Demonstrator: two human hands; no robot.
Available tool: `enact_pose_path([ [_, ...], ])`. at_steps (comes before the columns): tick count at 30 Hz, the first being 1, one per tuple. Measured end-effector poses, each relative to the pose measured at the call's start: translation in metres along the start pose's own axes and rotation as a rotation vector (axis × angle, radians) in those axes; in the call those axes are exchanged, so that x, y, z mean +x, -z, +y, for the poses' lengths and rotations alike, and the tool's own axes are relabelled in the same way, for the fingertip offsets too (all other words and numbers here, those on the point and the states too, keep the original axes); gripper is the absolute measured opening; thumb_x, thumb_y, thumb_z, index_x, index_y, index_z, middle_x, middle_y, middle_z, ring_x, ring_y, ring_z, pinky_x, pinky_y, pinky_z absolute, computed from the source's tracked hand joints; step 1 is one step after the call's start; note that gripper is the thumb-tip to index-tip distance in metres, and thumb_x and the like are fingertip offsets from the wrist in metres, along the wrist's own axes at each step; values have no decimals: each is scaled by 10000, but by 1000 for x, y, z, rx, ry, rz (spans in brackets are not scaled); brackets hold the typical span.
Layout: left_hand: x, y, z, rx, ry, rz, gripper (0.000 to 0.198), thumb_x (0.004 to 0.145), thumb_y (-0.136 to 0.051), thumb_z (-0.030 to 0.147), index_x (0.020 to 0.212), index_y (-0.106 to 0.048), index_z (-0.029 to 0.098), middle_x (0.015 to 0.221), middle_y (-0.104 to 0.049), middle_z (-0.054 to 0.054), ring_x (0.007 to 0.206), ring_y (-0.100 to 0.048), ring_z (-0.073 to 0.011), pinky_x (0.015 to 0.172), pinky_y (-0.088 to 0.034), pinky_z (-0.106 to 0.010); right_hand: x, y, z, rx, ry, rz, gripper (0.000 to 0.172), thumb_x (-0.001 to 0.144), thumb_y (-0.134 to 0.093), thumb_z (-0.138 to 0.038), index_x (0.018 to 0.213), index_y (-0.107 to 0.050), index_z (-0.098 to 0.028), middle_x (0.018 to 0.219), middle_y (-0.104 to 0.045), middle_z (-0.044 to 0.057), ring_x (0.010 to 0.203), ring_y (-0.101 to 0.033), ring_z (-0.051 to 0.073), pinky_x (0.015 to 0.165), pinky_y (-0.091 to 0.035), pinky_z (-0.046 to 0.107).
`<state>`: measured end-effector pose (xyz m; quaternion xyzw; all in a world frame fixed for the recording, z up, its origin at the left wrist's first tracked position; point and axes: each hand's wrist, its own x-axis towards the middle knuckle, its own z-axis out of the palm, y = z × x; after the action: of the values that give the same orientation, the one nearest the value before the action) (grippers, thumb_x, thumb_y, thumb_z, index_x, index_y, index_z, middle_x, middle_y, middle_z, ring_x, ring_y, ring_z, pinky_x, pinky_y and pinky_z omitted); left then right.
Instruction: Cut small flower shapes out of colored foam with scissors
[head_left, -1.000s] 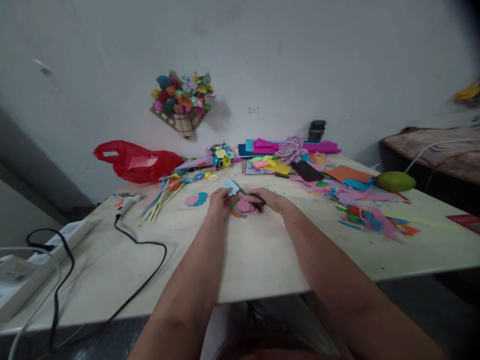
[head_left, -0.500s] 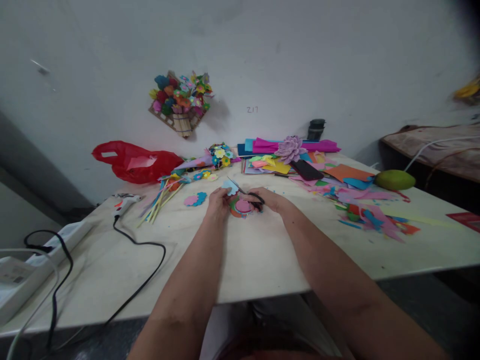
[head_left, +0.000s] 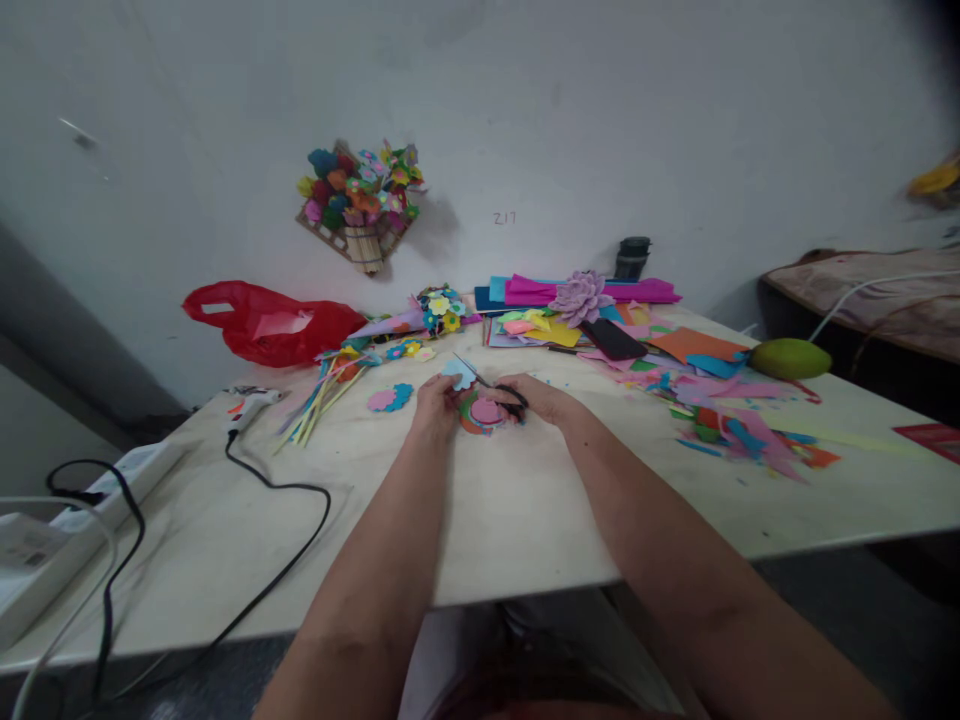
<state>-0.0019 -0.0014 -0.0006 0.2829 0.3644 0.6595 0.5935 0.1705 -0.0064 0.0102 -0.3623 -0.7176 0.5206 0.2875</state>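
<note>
Between the fingers of my left hand (head_left: 435, 400) is a light-blue scalloped paper piece (head_left: 458, 374). My right hand (head_left: 534, 398) grips black-handled scissors (head_left: 513, 396), whose blades point up and left against the blue piece's edge. On the table just below both hands lie round cut pieces, a pink disc (head_left: 486, 411) on top of orange and green ones. Left of my left hand rest pink and blue scalloped pieces (head_left: 390, 398). The fingertips of my left hand are partly hidden behind the blue piece.
A glue gun (head_left: 256, 404) with a black cord and a white power strip (head_left: 124, 490) are on the left. A red plastic bag (head_left: 274, 325) and thin sticks (head_left: 319, 400) lie behind. Coloured scraps (head_left: 739, 430), a black phone (head_left: 613, 340) and a green mango-like fruit (head_left: 790, 359) are on the right.
The blue paper piece has shifted and turned very slightly in my left hand. Both hands stay in nearly the same place, with the scissors still at its edge.
</note>
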Motion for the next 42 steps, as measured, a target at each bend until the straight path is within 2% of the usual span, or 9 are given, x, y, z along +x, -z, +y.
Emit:
enact_pose_path([
  [11,0,0,2,-2,29,-1,87,625,-582,40,674,-591,111,656,-642,-70,575,-627,-149,550,-527,-230,-1,2,1,-11,5,-23,333,785,-565,-442,640,-518,-146,470,-507,-22,384,-436,70,375,-297,190],
  [26,0,2,6,27,50,-24,94,624,-572,44,685,-590,113,656,-644,-66,599,-645,-163,564,-542,-239,2,6,8,-16,-6,-26,271,770,-588,-392,689,-533,-139,450,-490,-36,370,-410,60,367,-291,188],
  [34,0,2,7,16,69,-11,95,609,-591,42,686,-588,98,687,-644,-84,596,-645,-178,548,-533,-252,2,8,9,-25,-4,-24,266,765,-594,-372,651,-525,-141,445,-483,-33,365,-395,58,369,-284,191],
  [42,0,2,7,42,58,-33,117,595,-592,58,696,-587,117,639,-643,-57,606,-651,-179,533,-542,-247,2,8,9,-45,14,-16,256,743,-619,-363,651,-531,-140,438,-474,-39,358,-380,54,369,-275,189],
])
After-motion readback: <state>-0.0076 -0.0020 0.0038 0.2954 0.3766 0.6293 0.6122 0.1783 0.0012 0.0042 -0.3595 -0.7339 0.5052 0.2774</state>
